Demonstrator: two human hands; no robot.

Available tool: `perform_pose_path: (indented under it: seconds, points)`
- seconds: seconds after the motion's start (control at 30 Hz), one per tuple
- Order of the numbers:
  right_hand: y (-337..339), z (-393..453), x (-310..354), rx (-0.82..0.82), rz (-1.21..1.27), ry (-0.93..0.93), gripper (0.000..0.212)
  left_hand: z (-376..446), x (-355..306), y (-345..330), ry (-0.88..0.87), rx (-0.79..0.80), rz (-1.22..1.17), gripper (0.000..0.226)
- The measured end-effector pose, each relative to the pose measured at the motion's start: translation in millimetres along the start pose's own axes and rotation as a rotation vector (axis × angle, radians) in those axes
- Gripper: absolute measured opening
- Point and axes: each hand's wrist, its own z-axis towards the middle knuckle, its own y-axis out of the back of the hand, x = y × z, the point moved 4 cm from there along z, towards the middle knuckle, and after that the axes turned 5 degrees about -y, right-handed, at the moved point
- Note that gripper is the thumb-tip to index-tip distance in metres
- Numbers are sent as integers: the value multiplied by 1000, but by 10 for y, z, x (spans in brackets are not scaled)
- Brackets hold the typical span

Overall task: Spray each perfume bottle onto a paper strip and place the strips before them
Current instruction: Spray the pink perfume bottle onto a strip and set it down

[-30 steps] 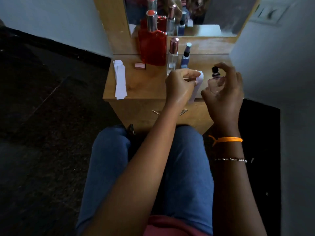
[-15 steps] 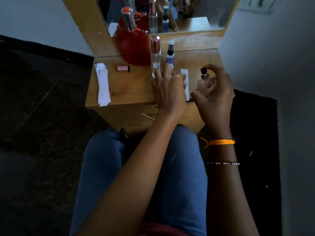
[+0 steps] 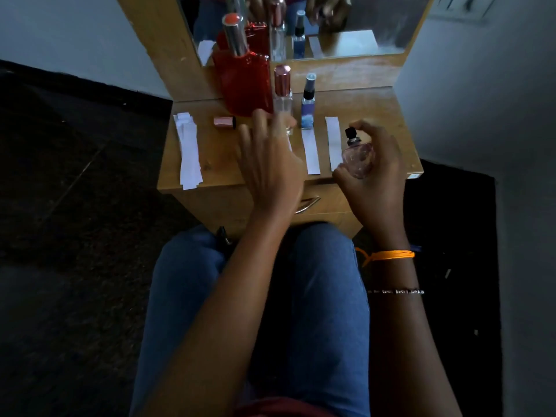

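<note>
1. Left hand hovers over the wooden surface, fingers straight and spread, holding nothing. It is motion-blurred and hides the base of the tall clear glass bottle with the rose-gold cap; a strip under it cannot be made out.
2. Right hand grips the small round clear glass bottle with the black sprayer, fingers curled round it, index finger on top of the sprayer (bottle held above the surface's front right corner, partly covered by the fingers).
3. Two white paper strips lie flat: one in front of the small blue bottle with the black pump, one just to its right, its near end hidden behind the held bottle.
4. Large red translucent bottle with the silver neck stands at the back, against the mirror.
5. Loose rose-gold cap lies on its side near the red bottle.
6. Stack of spare white strips at the left edge, ends fanned unevenly.
7. Mirror top cut off by the frame; reflections blurry.
</note>
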Motion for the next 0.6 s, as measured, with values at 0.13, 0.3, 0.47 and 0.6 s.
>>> perform_pose_path:
  seconds: [0.13,0.3,0.47,0.6]
  points:
    - [-81,-36,73,44,39,28,55,231,406,140,171,14,96,38]
    - [-179,-64,169,97,59,69,55,429,660,124,210,182,223,29]
    - [-249,-79,270,143,102,103,48,412,629,155,168,205,120,15]
    - [-314,-94,308,216,56,158,54,352,528,270,37,367,-297,21]
